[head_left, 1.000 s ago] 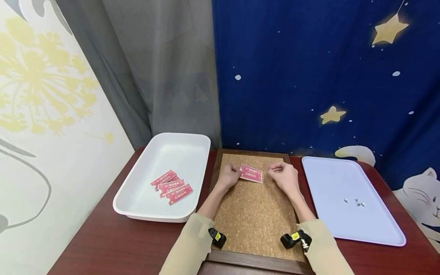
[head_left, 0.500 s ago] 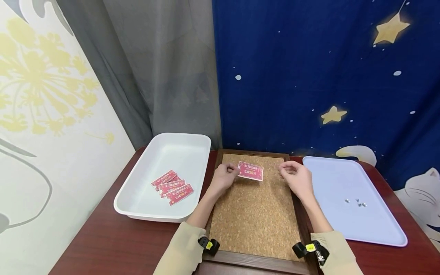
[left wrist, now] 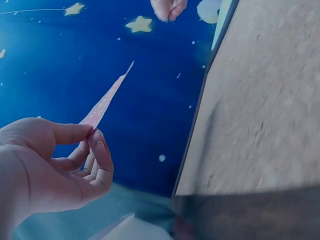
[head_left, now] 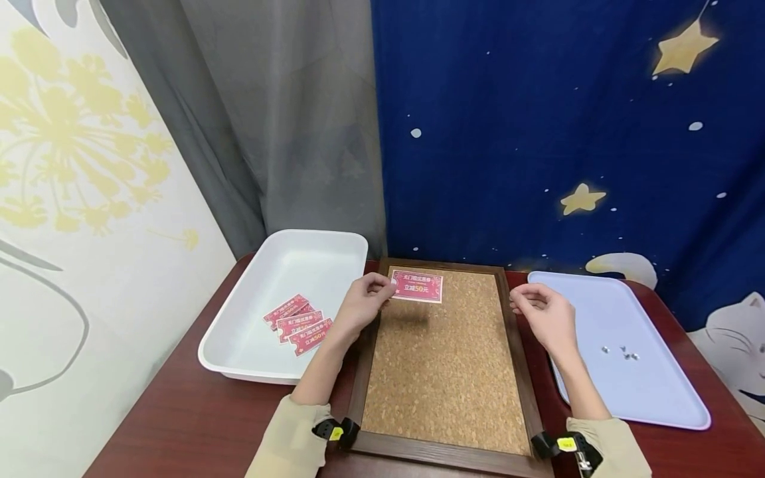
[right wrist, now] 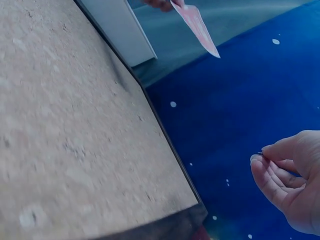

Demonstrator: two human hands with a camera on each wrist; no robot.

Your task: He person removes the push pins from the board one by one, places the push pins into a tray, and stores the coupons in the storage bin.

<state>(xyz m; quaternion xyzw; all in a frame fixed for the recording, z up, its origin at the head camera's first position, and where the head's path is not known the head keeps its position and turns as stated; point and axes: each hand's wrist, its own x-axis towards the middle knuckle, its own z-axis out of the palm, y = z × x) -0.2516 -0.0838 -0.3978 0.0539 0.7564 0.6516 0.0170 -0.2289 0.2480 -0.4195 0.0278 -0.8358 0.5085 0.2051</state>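
My left hand [head_left: 360, 304] pinches a pink paper coupon [head_left: 418, 287] by its left edge, between thumb and forefinger. The coupon is held up over the far left part of a framed cork board [head_left: 448, 372], with its shadow on the cork. Seen edge-on in the left wrist view, the coupon [left wrist: 104, 104] slants upward from the fingertips. Beyond the board's right frame, my right hand [head_left: 548, 317] is raised with thumb and forefinger together. In the right wrist view, a thumbtack [right wrist: 260, 153] shows as a tiny dark point between those fingertips.
Left of the board, a white tub [head_left: 224, 355] holds several pink coupons [head_left: 311, 336]. To the right lies a pale blue tray [head_left: 645, 392] with several small silvery thumbtacks [head_left: 627, 355]. All stand on a dark red table [head_left: 179, 425], with curtains [head_left: 448, 166] behind.
Both hands have drawn apart and risen: the left has carried the coupon left and up from the cork, the right has moved rightward past the board's frame.
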